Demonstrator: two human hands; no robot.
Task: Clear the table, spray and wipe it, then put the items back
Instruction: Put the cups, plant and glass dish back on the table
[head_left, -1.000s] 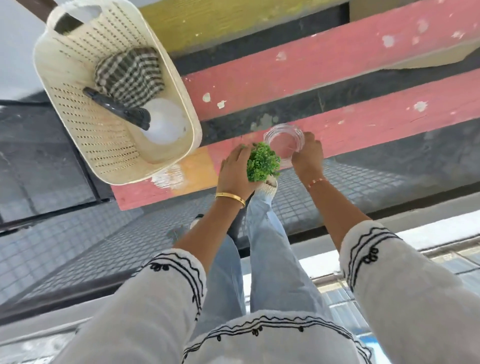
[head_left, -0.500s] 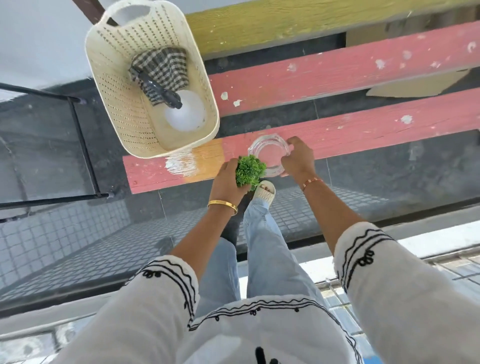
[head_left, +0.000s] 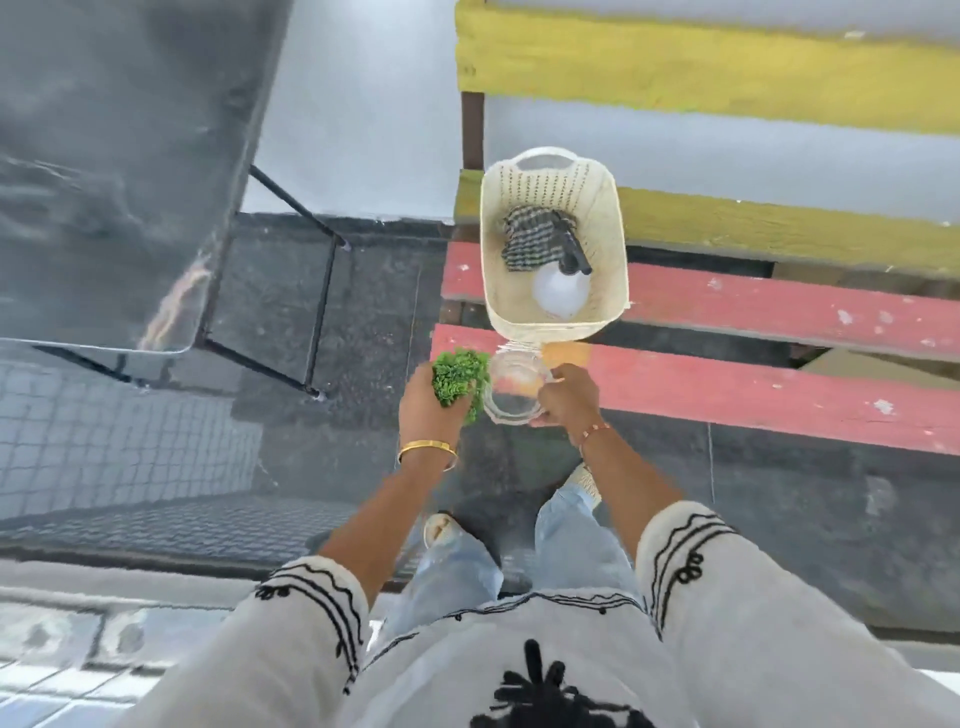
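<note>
the table (head_left: 119, 171), dark and glossy, lay up and to the left of both hands, so the left hand (head_left: 428, 410) was the nearer one. that hand was curled around a small green plant (head_left: 460, 382); the right hand (head_left: 566, 400) pinched the rim of a clear glass dish (head_left: 511, 395). both things hung over the front edge of the red bench (head_left: 753, 400), just below a cream basket (head_left: 553, 306) with a checked cloth (head_left: 530, 236) and spray bottle (head_left: 561, 286).
</note>
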